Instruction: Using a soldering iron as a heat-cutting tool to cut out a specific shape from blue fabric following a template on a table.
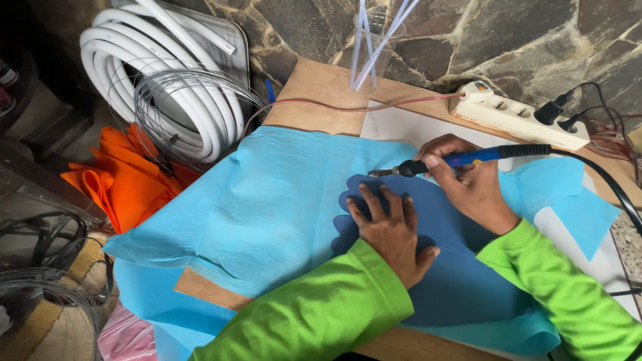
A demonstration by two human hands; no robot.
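- Cutting step, by the look of it: right hand (471, 184) wraps shut around a blue-handled hot-tip tool (461, 160), tip touching the scalloped edge of the dark blue template (455, 267).
- Left hand (391, 230) lies flat, fingers spread open, gripping nothing, pinning that template down.
- Light blue fabric (267, 207) drapes limp and creased across the bench (321, 87), near its middle.
- Next move likely calls for steady tracing along the curves.

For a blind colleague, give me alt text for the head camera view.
The right hand holds a blue soldering iron at the edge of a dark blue template, which the left hand presses flat onto light blue fabric on a wooden board.
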